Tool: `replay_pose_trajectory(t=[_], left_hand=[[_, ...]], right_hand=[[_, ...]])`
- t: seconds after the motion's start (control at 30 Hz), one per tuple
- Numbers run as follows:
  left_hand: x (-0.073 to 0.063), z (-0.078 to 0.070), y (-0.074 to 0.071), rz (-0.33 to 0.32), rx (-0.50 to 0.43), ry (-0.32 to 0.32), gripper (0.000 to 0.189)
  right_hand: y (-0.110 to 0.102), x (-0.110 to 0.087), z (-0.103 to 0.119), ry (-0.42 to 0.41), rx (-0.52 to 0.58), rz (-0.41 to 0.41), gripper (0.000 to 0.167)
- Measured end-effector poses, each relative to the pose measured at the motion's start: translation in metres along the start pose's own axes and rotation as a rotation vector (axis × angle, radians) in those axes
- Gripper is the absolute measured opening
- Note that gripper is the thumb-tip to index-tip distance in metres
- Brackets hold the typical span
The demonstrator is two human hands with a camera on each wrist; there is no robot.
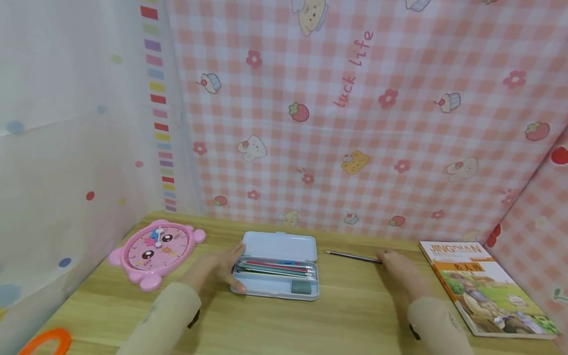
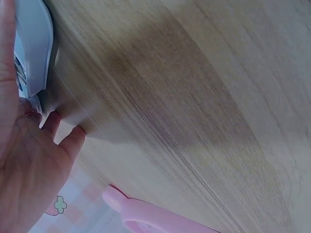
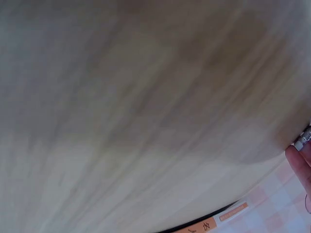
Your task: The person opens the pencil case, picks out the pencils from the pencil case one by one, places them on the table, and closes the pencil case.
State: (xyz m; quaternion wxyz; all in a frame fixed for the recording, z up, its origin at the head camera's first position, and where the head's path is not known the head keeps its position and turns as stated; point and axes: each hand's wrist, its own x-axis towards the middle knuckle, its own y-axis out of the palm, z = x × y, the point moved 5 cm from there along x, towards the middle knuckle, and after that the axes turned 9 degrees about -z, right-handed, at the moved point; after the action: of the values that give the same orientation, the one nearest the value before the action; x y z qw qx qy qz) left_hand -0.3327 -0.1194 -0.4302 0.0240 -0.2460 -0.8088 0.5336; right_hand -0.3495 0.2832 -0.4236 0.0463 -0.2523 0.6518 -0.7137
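Note:
A light-blue pencil case [image 1: 280, 245] lies with its lid up, holding several pencils [image 1: 277, 268] and a dark grey-green block [image 1: 301, 286]. My left hand [image 1: 225, 268] holds its left end, thumb over the front edge and fingers by the lid; in the left wrist view, two fingertips [image 2: 77, 132] of that hand reach down to the table beside the case [image 2: 36, 43]. To the right, my right hand [image 1: 392, 261] pinches the blunt end of a dark pencil [image 1: 355, 256], whose tip points left toward the case. The right wrist view catches only the pencil's metal end [image 3: 302, 141] at the fingertips.
A pink toy clock [image 1: 157, 249] lies left of my left hand. An illustrated book [image 1: 488, 291] lies at the right, beyond my right forearm. Part of an orange ring [image 1: 51, 340] shows at the lower left. A checked cloth [image 1: 284, 123] hangs behind the wooden table [image 1: 284, 330].

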Motion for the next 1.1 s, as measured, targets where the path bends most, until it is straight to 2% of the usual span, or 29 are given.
replay_pose_trajectory(t=[0.2,0.4,0.6,0.77,0.87,0.97,1.1], left_hand=[[-0.005,-0.004,-0.001,-0.002,-0.009,-0.013,0.117],[-0.007,-0.003,-0.002,0.001,-0.022,-0.038,0.118],[-0.006,-0.006,-0.003,-0.007,0.007,-0.011,0.116],[-0.003,-0.010,-0.002,0.001,0.022,-0.007,0.117],[0.000,-0.006,-0.001,0.001,0.013,-0.008,0.120],[0.005,0.003,0.003,0.000,-0.002,0.007,0.126],[0.005,0.007,0.004,0.008,0.003,-0.002,0.127]], right_hand=[[-0.002,-0.003,0.006,0.003,-0.056,-0.064,0.011],[0.001,0.000,0.006,0.029,-0.060,-0.035,0.011],[0.000,-0.004,0.007,0.043,-0.068,-0.012,0.011],[-0.004,-0.011,0.002,0.109,-0.011,-0.013,0.014],[-0.008,-0.008,0.002,0.112,0.011,-0.024,0.017],[-0.011,0.002,0.014,0.088,0.060,-0.026,0.025],[-0.010,0.021,0.048,0.074,0.181,-0.002,0.037]])
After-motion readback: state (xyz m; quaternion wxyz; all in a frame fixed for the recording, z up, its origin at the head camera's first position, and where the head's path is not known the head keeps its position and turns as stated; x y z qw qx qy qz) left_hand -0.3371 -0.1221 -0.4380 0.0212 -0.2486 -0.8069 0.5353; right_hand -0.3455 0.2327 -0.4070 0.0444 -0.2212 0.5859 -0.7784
